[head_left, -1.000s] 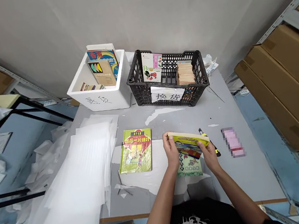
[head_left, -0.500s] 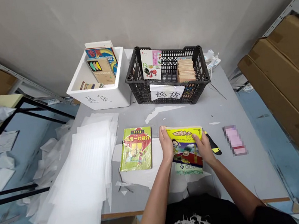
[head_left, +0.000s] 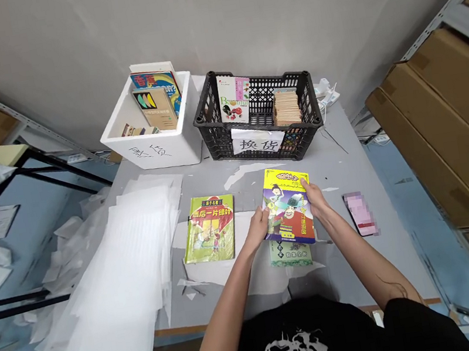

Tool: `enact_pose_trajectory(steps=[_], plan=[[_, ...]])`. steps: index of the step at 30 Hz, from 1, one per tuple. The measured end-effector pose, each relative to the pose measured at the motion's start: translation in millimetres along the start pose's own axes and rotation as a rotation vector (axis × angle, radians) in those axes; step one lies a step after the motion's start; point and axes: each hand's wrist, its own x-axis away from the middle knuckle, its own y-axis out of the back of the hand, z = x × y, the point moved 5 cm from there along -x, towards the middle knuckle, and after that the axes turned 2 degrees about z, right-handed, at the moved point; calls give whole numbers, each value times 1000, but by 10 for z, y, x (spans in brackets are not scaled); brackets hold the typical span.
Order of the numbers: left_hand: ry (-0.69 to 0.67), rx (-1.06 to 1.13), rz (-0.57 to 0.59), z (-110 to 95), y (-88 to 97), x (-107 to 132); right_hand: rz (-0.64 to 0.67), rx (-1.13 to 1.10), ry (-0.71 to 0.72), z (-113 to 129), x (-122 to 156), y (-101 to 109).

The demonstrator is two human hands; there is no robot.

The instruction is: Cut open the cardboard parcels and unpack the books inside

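Observation:
I hold a yellow and purple picture book cover up, just above the grey table. My left hand grips its left edge low down, and my right hand grips its right edge. Under it lies a green booklet, only its lower part showing. A green book with a red title lies flat to the left, on a white foam sheet.
A stack of white foam sheets covers the table's left side. At the back stand a white foam box with books and a black plastic crate with books. A blurred phone lies right of my hands. Cardboard boxes fill shelves at right.
The book was held edge-on with its spine up; I have turned it cover up and moved it a little farther from me. The black and yellow tool beside it is no longer seen.

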Motion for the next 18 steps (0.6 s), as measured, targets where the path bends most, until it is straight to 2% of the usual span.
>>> enact_pose_trajectory(steps=[6,9,11,13,15,18], plan=[[23,30,-178,83,173,-84,-88,220,115,-55,-31,59],[39,55,-277,133,290,-118,67,332,119,-208,158,19],[50,80,-322,165,346,-128,215,322,80,-341,331,-52],[63,111,-347,199,373,-132,298,267,75,-413,486,-129],[78,144,-363,232,371,-133,325,202,99,-421,592,-208],[88,203,-359,264,318,-136,291,58,142,-383,669,-296]])
